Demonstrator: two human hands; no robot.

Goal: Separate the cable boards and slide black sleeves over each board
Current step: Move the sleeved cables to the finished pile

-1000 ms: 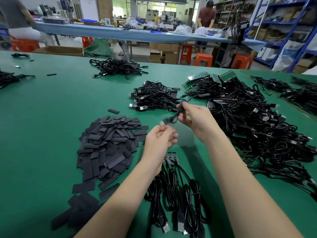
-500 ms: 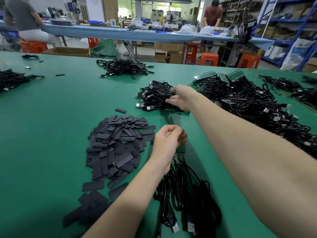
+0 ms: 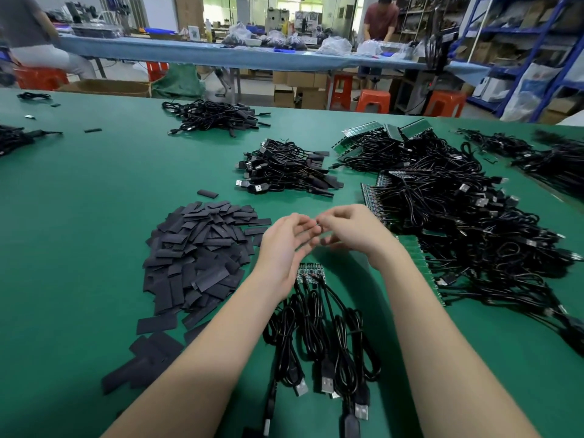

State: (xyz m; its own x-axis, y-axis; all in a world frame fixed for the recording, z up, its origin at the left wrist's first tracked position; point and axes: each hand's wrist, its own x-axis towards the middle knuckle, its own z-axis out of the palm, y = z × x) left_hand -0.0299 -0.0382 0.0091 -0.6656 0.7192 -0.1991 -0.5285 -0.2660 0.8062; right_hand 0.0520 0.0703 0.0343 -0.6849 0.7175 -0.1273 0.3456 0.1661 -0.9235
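Bright, even light from above, soft shadows under both arms. Hands a bit blurry. Edges bend w/ wide lens; far room hazy.

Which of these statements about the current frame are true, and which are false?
1. The pile of black sleeves lies to the left of both hands. True.
2. The right hand grips a cable. False: its fingers are loosely curled and appear to hold nothing.
3. A small joined strip of boards with cables lies on the green table below the left hand. True.
4. The sleeved cables are stacked on top of the sleeve pile. False: they form a separate heap farther back.
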